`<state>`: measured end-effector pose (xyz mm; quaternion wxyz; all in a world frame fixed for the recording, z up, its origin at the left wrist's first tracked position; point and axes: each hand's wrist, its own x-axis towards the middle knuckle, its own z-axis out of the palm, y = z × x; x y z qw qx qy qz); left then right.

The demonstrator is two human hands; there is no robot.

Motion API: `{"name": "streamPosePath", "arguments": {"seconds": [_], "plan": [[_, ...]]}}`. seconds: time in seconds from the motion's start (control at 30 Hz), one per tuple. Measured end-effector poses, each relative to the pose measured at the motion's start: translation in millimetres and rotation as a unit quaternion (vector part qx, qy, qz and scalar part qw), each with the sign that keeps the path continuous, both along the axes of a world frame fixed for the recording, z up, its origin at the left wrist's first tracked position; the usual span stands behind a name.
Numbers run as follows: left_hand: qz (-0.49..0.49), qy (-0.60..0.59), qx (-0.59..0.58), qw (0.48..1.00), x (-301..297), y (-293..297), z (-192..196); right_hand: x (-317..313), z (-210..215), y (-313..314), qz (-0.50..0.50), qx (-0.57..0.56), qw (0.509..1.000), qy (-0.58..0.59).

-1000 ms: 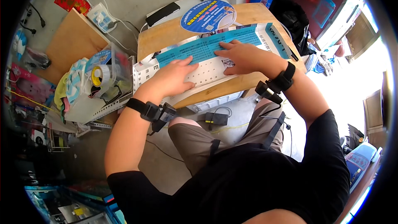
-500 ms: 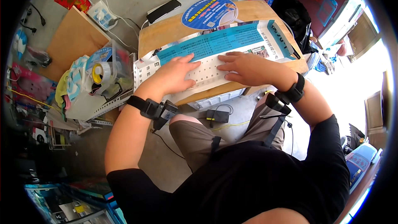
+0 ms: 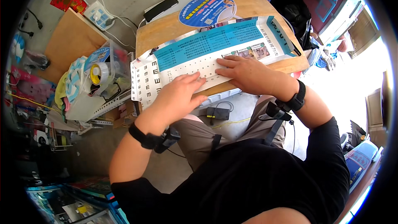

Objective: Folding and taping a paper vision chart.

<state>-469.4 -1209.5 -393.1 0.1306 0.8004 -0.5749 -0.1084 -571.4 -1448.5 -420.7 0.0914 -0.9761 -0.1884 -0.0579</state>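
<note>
Paper chart (image 3: 203, 49), white with a teal band along its far side, lies across a wooden bench (image 3: 248, 6). Its long axis runs from just below 9 o'clock to just above 3 o'clock; the end with large dark characters points toward the latter, on a teal panel past a crease. At the 9 o'clock end another crease sets off a strip covered in rows of dark symbols.

At 7 o'clock the left hand (image 3: 180, 93) rests over the near edge, palm down, fingers stretched and thumb wide. At 4 o'clock the right hand (image 3: 244, 73) lies palm down on the white part, fingers loosely extended, gripping nothing.

Around the chart, a round blue fan (image 3: 207, 10) sits close by at 12 o'clock, and a black phone (image 3: 161, 8) between 10 and 11. Farther out, a white power strip (image 3: 99, 15) is at 10 o'clock, a clear bin (image 3: 118, 64) with a tape roll (image 3: 99, 73) at 9, a black bag (image 3: 292, 12) at 2. Bright light fills 3 o'clock; a black adapter (image 3: 218, 113) lies on the floor at 6.
</note>
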Motion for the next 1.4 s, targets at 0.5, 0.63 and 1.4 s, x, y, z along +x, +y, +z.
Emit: {"name": "streamPosePath", "arguments": {"seconds": [0.5,0.63,1.4], "plan": [[0.01,-0.197,-0.07,0.978,-17,27,-25,-28,-15,0,-0.108,-0.064,0.989,-0.077],[0.014,-0.211,-0.062,0.975,-18,32,-27,-44,-17,-15,-0.14,-0.086,0.983,-0.083],[0.05,-0.187,-0.073,0.978,-16,46,-30,-83,-16,-44,-0.273,-0.063,0.957,-0.074]]}}
